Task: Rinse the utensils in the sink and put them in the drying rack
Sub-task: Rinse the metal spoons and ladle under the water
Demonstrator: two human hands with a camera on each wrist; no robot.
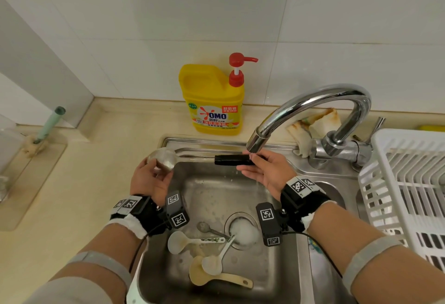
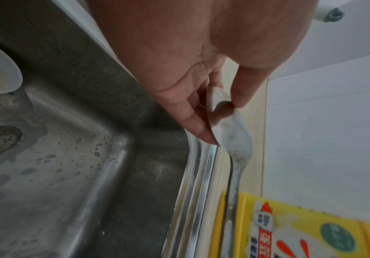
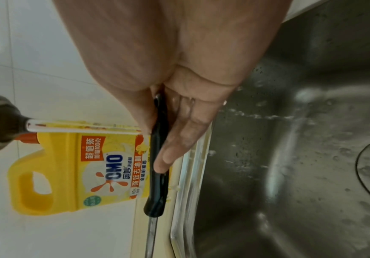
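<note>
A steel ladle (image 1: 161, 159) with a black handle (image 1: 232, 160) is held level over the back of the sink (image 1: 212, 195). My left hand (image 1: 149, 180) pinches its soapy bowl (image 2: 232, 129) between thumb and fingers. My right hand (image 1: 265, 171) holds the black handle (image 3: 158, 183) with the thumb on top and straight fingers beneath, right under the faucet (image 1: 313, 108). A thin water stream (image 3: 80, 128) runs onto the handle. On the sink floor lie a small metal spoon (image 1: 204, 227), two white spoons (image 1: 179, 242) and a wooden paddle (image 1: 204, 277).
The white drying rack (image 1: 409, 183) stands at the right beside the sink. A yellow dish soap bottle (image 1: 214, 101) sits behind the sink against the tiled wall. A stained cloth (image 1: 313, 125) lies behind the faucet base. Foam covers the drain (image 1: 242, 231).
</note>
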